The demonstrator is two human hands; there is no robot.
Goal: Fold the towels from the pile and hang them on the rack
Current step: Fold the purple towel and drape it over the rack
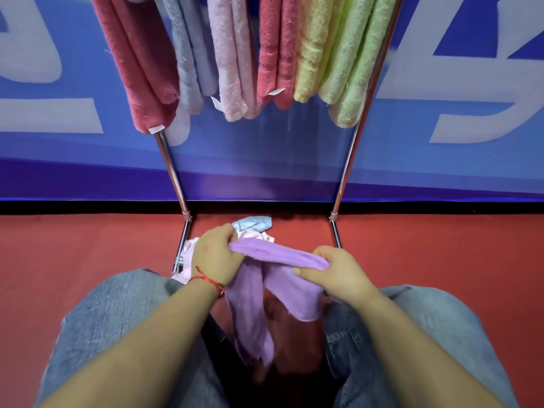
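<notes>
Item: purple towel (pixel 259 290). We held it at knee height, stretched between both hands, above the red floor (pixel 88 254) and just in front of the rack (pixel 173 175).

Left hand (pixel 216 256): fingers curled tight round one bunched end.

Right hand (pixel 335 272): fingers and thumb closed round the other end.

Condition: top edge rolled and twisted; two uneven tails hung down between our knees, not yet folded.

Item: pile (pixel 253 228). Pale blue and pink cloths, on the floor at the rack's foot, just beyond our hands.

Item: hung towels (pixel 273 54). Seven or so, red through green, packed close along the top of the rack.

Risks, as we judged them: the twisted edge could have set a crooked fold; the longer tail could have dragged on the floor or caught on our jeans (pixel 117 319); the crowded rack left little room, so pushing another in could have pulled a neighbour off.
</notes>
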